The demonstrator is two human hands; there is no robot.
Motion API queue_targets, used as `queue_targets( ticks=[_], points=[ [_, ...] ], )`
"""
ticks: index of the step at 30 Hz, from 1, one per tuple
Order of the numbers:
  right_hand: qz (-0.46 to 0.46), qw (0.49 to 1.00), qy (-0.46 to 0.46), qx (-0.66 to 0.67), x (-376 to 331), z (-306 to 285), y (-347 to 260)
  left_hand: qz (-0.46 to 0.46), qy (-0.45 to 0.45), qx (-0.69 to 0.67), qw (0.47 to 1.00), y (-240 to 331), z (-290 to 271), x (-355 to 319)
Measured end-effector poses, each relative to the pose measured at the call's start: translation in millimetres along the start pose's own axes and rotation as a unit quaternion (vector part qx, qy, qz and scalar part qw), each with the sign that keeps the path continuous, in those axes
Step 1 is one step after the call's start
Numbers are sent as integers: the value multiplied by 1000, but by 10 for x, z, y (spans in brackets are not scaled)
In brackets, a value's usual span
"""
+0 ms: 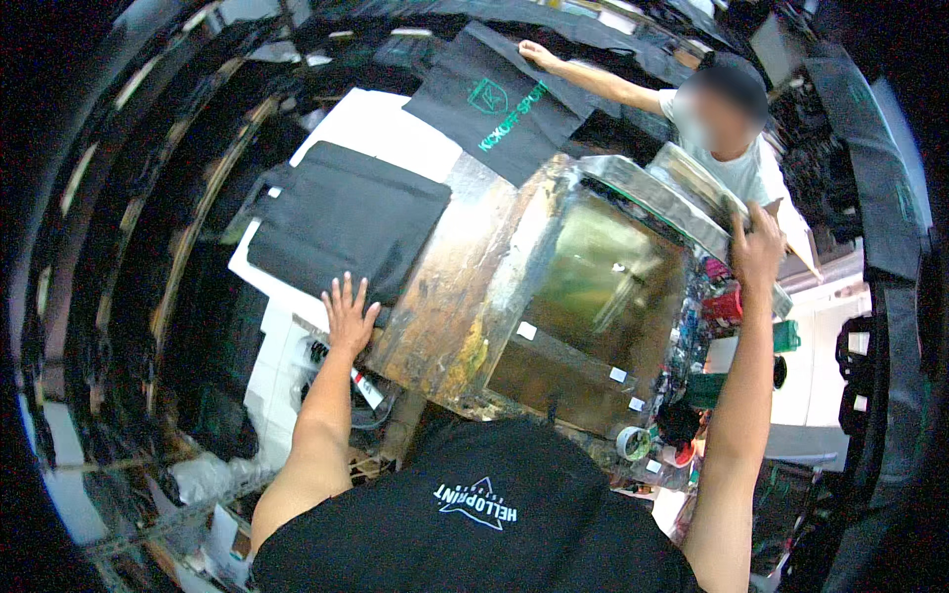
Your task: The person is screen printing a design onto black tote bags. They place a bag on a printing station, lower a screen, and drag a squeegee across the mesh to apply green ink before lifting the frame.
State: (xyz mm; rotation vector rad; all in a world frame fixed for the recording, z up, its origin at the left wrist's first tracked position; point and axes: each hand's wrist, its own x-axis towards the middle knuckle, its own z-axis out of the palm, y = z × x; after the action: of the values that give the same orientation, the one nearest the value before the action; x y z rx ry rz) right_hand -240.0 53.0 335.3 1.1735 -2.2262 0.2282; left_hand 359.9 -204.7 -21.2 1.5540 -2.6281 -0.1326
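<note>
My left hand (349, 316) lies with fingers spread on the near edge of a flat black fabric bag (346, 217). The bag rests on a white board (341, 124) at the left of the worktable. Out to the right, my right hand (758, 247) is closed on the end of a pale, stained frame (652, 193), which looks like a screen-printing frame tilted up. Part of its grip is hidden behind the hand. Below the frame is a brown, glossy panel (593, 306) with small white patches.
Across the table a co-worker (736, 168) stretches an arm over a black bag with green print (504, 104). A red container (722, 308), a green container (786, 336) and an open tub (633, 443) stand at the right. Racks with dark sheets (178, 198) line the left.
</note>
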Motion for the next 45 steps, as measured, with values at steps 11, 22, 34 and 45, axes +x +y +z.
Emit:
queue_targets(
  ticks=[11, 22, 34, 45],
  points=[
    [17, 999, 6, 46, 22, -75, -124, -40, -18, -118, 992, -323, -145, 267],
    [5, 996, 52, 78, -21, -104, -111, 74, -96, -63, 991, 697, -942, 856],
    [7, 998, 23, 60, -7, -127, -82, 209, -121, -84, 967, 3004, 151, 433],
    [14, 997, 39, 71, -56, -38, -64, 317, -131, -54, 938, 2408, -177, 555]
  ],
)
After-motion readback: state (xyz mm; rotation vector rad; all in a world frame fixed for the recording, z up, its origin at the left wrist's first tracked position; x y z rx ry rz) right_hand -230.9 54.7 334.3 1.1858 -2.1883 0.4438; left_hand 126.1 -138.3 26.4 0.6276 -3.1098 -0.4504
